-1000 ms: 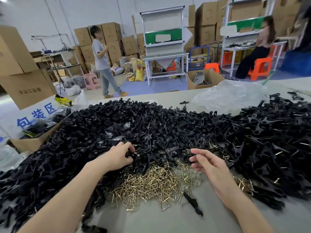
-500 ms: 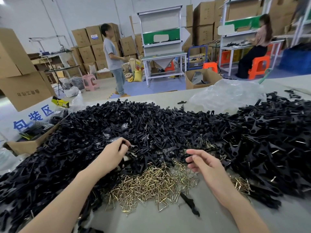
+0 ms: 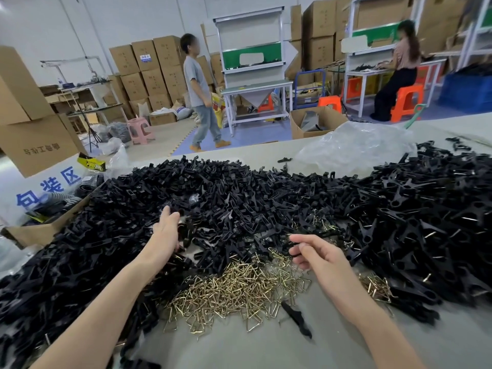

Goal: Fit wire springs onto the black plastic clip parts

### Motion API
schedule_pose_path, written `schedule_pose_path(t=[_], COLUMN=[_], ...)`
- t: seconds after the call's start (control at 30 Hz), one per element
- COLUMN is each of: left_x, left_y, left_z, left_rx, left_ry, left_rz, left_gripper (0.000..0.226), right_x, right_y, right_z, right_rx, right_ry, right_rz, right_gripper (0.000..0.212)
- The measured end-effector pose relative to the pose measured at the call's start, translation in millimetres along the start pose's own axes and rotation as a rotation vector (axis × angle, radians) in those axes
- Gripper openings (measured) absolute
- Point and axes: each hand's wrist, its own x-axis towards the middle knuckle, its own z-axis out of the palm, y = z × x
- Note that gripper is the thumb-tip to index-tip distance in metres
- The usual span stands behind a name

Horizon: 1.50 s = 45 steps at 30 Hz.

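Left hand [image 3: 167, 230]: reaches forward into the heap of black clip parts [image 3: 239, 198], forearm running diagonally up from the near left. The fingers are straight and point away from the person, resting on the parts. Whether a part lies under the palm cannot be told.

Right hand [image 3: 319, 258]: raised just above the near edge of the same heap, back of the hand towards the camera. The fingers are curled, with thumb and forefinger tips close together. Whether they pinch a spring cannot be told.

Wire springs [image 3: 234, 291]: a loose brass-coloured pile on the table [image 3: 266, 350], lying between the two forearms, just nearer the person than the right hand's fingertips and to their left. The springs lie tangled with no common axis. A smaller cluster [image 3: 375, 286] sits to that hand's right.

Governing relation: the right hand is the nearer to the springs and the left is already among the clip parts. In judgement, a short downward reach by the right hand meets the pile.

One stray clip part [image 3: 295, 316] lies apart on the table, nearer the person than the springs.
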Motion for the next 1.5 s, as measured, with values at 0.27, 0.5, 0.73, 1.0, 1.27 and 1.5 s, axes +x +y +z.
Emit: schedule_pose_path(t=[0.27,0.5,0.73,1.0,1.27,1.5], left_x=[-5,-11,-2,-47,-127,-127], left_y=[5,10,22,48,60,47], left_z=[-20,6,21,26,132,128], left_rx=[0.257,1.093,1.368,0.352,-0.078,-0.285], left_ry=[0.020,-0.264,-0.193,0.087,-0.199,-0.143], left_rz=[0.184,0.414,0.447,0.474,0.590,0.427], left_gripper=[0.030,0.048,0.038,0.024,0.020,0.058], right_x=[0,-2,0,1,-8,-6], right_y=[0,-2,-2,-5,-13,-15], right_z=[0,1,2,4,11,16], right_rx=[-0.015,-0.035,-0.029,-0.001,0.204,0.139], right_ry=[-0.017,-0.014,-0.013,-0.026,-0.308,-0.161], right_rz=[-0.001,-0.008,0.009,-0.022,-0.018,0.017], right_gripper=[0.028,0.027,0.027,0.028,0.029,0.022])
